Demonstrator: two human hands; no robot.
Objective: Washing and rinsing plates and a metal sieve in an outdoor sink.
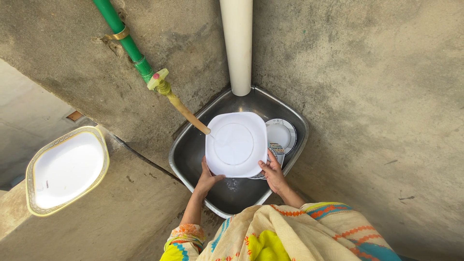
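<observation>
A square white plate (236, 144) is held over a steel basin (193, 154), gripped at its near edge from both sides. The left hand (208, 179) is clamped on the lower left corner, thumb laid across the plate's face, fingers hidden behind it. The right hand (273, 173) is pressed on the lower right corner, thumb on top, the other fingers tucked under the rim. The plate is tilted up under a brass tap (181, 104), whose spout ends just at its left edge; a thin stream of water is seen striking the white surface. The tap is fed by a green pipe (123, 36) fixed to the rough concrete wall (362, 72). A pale drainpipe (238, 43) comes down into the back of the basin. Behind the held plate, round patterned plates (282, 135) are stacked in the basin, partly covered. Well apart to the left, a white dish with a gold-patterned rim (65, 169) is set on a concrete ledge (121, 212).
</observation>
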